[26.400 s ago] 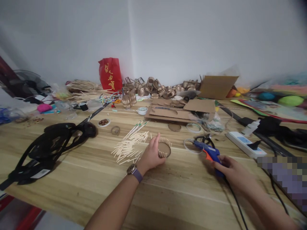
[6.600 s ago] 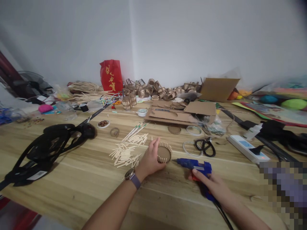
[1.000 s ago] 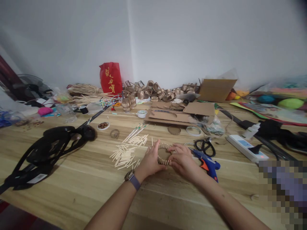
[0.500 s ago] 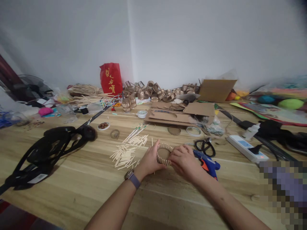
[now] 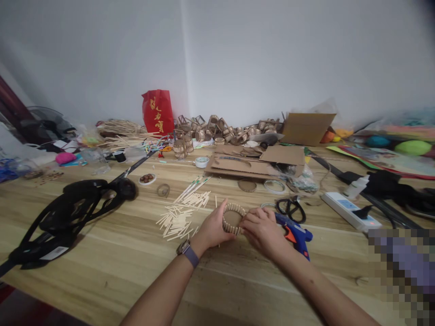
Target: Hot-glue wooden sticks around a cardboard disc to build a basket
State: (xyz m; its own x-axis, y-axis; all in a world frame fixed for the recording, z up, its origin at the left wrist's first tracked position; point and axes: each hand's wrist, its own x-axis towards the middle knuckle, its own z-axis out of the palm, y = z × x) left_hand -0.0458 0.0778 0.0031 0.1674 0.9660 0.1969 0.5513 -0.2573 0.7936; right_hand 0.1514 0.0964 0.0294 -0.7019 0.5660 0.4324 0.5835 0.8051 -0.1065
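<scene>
A round cardboard piece ringed with short wooden sticks [image 5: 234, 219] is held up between my two hands above the table. My left hand [image 5: 213, 226] grips its left side, thumb below and fingers above. At its right edge, my right hand [image 5: 261, 227] has its fingers bent and pressed against the sticks. Left of my hands lies a loose pile of short pale sticks [image 5: 177, 221]. A blue glue gun with an orange trigger [image 5: 297, 233] lies just right of my right hand, partly covered by it.
Black-handled scissors [image 5: 291, 210] and a white power strip [image 5: 350, 211] are on the right. Flat cardboard [image 5: 238, 166] lies behind my hands, with small stick baskets [image 5: 220, 131] along the wall. A black strapped object [image 5: 68, 217] and a dish of brown beads [image 5: 147, 179] are on the left.
The ring has tilted slightly, so more of its cardboard base shows. My right hand has shifted a little, and both hands keep hold of the ring.
</scene>
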